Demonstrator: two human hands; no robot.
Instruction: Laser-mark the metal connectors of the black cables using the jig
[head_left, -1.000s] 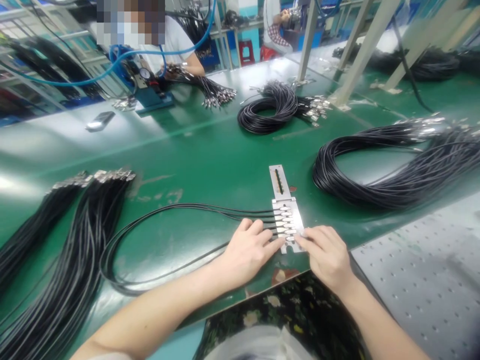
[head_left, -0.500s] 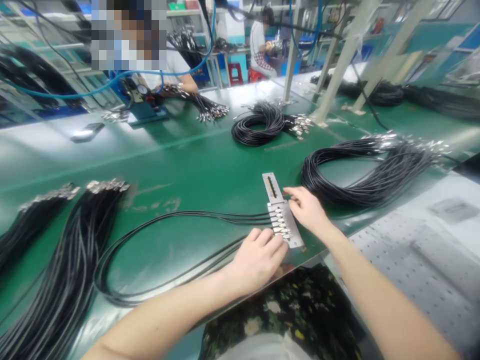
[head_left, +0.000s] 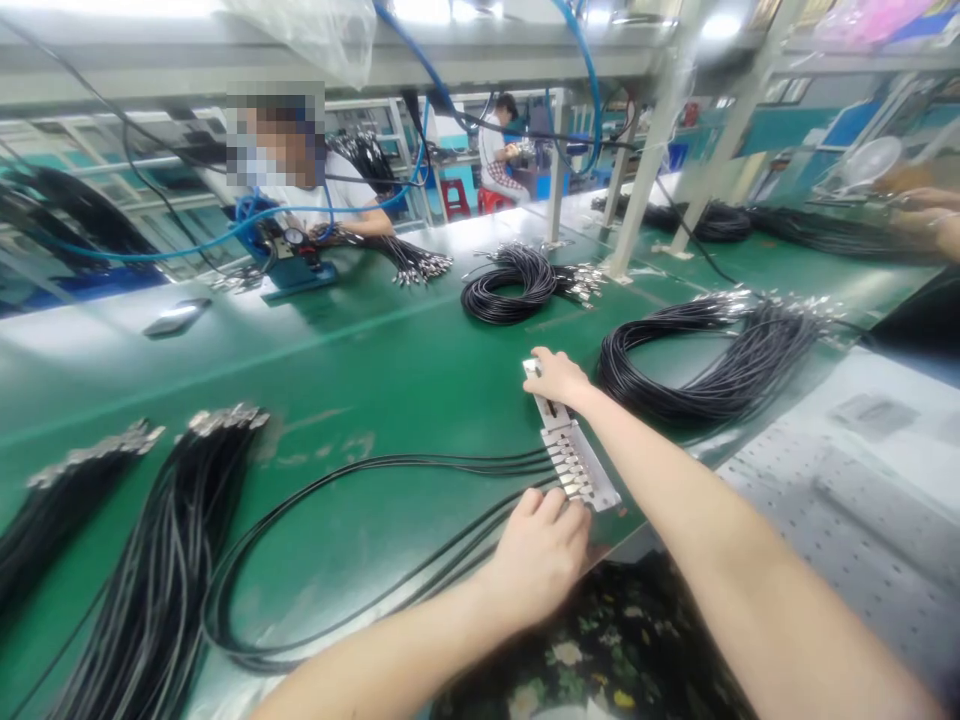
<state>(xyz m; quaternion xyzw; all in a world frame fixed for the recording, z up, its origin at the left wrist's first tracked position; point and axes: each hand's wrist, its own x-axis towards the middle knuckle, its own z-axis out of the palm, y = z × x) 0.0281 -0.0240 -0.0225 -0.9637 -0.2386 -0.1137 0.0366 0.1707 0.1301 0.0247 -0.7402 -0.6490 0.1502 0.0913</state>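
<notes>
A metal fixture (head_left: 600, 490) lies on the green table, with several silver cable ends (head_left: 574, 465) side by side in it. Joined to its far edge is a slotted metal plate (head_left: 553, 412), laid open away from it. My right hand (head_left: 561, 380) grips the far end of that plate, thumb and fingers closed round it. At the fixture's near left corner rests my left hand (head_left: 544, 550), fingers curled together by the nearest cable ends; what lies under the fingertips is hidden. Black cables (head_left: 360, 462) loop out left from the fixture and back towards my left hand.
Bundles of black cables lie at left (head_left: 157, 530) and right (head_left: 690, 370), with a coiled bundle (head_left: 514, 285) farther back. Across the table a co-worker (head_left: 352, 165) sits behind a blue press (head_left: 289, 260). Metal posts (head_left: 652, 160) rise at the back; a phone-like object (head_left: 176, 317) lies left.
My right hand has moved from beside the joint between fixture and plate to the plate's far end, closing on it. My left hand stays by the near cable ends. The view has tilted up.
</notes>
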